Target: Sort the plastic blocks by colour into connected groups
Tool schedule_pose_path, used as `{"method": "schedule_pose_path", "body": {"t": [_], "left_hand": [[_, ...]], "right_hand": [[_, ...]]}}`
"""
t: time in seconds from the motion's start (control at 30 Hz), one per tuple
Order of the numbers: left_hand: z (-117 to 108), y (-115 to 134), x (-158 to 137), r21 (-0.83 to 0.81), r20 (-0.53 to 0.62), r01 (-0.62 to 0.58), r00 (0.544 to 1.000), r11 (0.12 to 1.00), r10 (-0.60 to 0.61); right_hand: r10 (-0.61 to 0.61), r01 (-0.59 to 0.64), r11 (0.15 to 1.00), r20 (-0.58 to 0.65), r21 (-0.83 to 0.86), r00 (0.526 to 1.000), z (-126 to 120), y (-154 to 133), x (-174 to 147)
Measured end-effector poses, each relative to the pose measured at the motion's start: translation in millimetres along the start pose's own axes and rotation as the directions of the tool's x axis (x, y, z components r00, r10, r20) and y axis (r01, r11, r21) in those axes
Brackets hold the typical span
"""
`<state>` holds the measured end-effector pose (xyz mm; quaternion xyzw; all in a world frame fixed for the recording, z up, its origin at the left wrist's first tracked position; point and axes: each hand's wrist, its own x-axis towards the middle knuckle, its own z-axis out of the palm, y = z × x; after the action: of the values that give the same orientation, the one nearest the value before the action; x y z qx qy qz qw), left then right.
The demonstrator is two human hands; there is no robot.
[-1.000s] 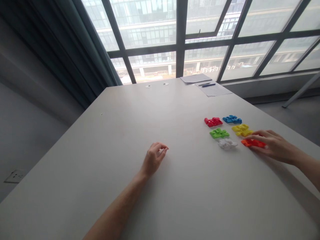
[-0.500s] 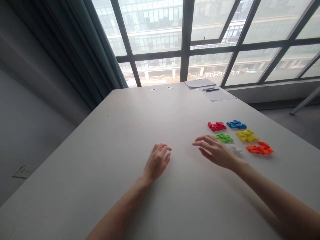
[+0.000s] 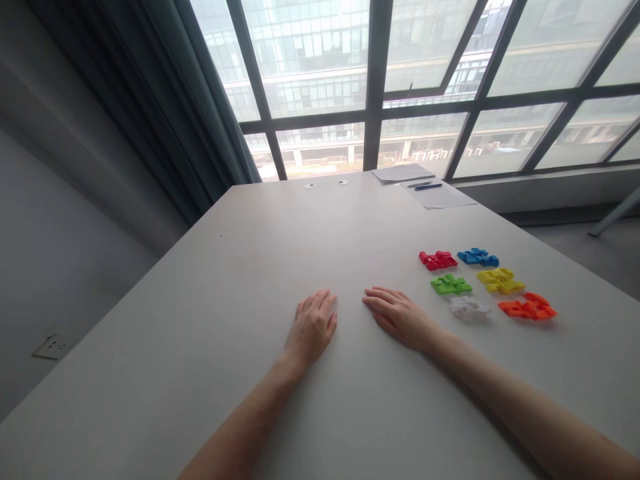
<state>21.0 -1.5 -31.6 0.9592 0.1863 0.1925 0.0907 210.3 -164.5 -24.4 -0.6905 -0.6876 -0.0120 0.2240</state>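
My left hand (image 3: 311,325) lies on the white table (image 3: 240,280) near its middle, fingers stretched out and holding nothing. Opposite it, my right hand (image 3: 396,315) rests flat and open on the tabletop, its fingertips pointing left. To the right of that hand sit small piles of plastic pieces, grouped by colour: white pieces (image 3: 469,308) nearest, then green pieces (image 3: 451,285) and red pieces (image 3: 439,261) behind. Farther right are blue pieces (image 3: 479,257), yellow pieces (image 3: 501,281) and orange pieces (image 3: 529,308). Neither hand touches any of the piles.
Sheets of paper (image 3: 447,197) with a pen (image 3: 429,187) on them lie at the table's far right corner. Behind the table are tall windows (image 3: 320,80) and a dark curtain (image 3: 150,87). A wall socket (image 3: 54,346) is at the left.
My right hand has moved left and down from beside the green and white piles onto the table, uncovering them. My left hand has flattened in about the same place. The view has tilted slightly.
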Motion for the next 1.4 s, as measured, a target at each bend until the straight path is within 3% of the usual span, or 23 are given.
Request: {"method": "schedule_pose_path", "body": {"t": [1.4], "left_hand": [[-6.3, 3.0, 2.9, 0.028, 0.082, 0.014, 0.996, 1.000, -0.016]], "right_hand": [[0.024, -0.024, 1.000, 0.023, -0.006, 0.999, -0.7, 0.4, 0.3]]}}
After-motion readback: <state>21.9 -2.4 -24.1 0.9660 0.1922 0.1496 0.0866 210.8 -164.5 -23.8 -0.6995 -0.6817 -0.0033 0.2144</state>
